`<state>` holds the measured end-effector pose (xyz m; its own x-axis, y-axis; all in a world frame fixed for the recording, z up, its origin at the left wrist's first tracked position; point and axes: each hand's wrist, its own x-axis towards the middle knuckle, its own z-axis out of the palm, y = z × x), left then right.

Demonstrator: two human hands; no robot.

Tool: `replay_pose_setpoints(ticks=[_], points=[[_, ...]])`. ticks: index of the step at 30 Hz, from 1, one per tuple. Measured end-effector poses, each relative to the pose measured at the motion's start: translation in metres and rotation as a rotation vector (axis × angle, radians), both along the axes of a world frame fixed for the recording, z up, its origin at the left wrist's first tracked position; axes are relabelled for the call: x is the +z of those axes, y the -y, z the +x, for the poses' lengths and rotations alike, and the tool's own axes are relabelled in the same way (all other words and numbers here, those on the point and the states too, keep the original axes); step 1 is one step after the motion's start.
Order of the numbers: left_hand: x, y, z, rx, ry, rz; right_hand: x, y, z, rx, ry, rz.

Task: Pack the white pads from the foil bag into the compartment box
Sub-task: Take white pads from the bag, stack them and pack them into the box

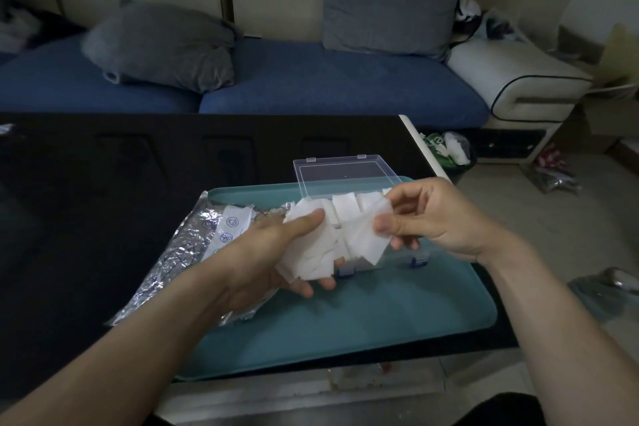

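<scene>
White pads (313,245) front and centre, a loose fanned bundle of them held up just above the near edge of the compartment box (377,252). The left hand (262,252) has the bundle: thumb pressed on top, fingers curled underneath, a firm grip round the whole stack. The right hand (432,218) comes in from the other side, thumb and forefinger pinching a single pad (371,232) at the right end of the fan, the other fingers loosely curled below it.

The box itself is clear plastic, sitting on the teal tray (380,315), with its lid (342,175) swung open and standing up at the far side. More pads (345,206) already stand upright in the box's far compartments, just behind the held bundle; which cells exactly, hard to say, the hands cover much of it. Two blue latches (345,271) show on the box's near wall.

Left of the box, the silver foil bag (179,252) lies flat and crinkled, partly on the tray, partly on the dark counter (103,183), with a white printed label on it, and the left wrist passes over it.

Beyond the box, past the counter's far edge, a sofa with blue seat cushions (311,79) and two grey pillows (162,45). To the right of the box, on the floor, a bin (449,152) with white scraps.
</scene>
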<state>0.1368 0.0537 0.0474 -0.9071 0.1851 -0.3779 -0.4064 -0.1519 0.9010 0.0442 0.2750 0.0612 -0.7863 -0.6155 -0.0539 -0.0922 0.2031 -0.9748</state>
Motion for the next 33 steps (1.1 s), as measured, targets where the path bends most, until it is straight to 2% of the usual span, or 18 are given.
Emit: replay_pose_setpoints(ticks=[4, 10, 20, 27, 33], points=[[-0.003, 0.001, 0.0, -0.124, 0.075, 0.069, 0.007, 0.008, 0.012, 0.147, 0.01, 0.049], [-0.01, -0.001, -0.002, -0.33, 0.13, 0.049, 0.002, 0.031, 0.024, 0.095, -0.146, 0.173], [-0.009, -0.003, -0.002, -0.204, 0.14, 0.048, -0.003, 0.031, 0.019, 0.038, -0.319, 0.256], [-0.008, -0.002, -0.001, -0.226, 0.186, 0.034, 0.001, 0.023, 0.018, 0.168, -0.181, 0.1], [-0.011, -0.003, 0.0, -0.241, 0.176, -0.012, -0.009, 0.03, 0.017, 0.174, -0.254, 0.279]])
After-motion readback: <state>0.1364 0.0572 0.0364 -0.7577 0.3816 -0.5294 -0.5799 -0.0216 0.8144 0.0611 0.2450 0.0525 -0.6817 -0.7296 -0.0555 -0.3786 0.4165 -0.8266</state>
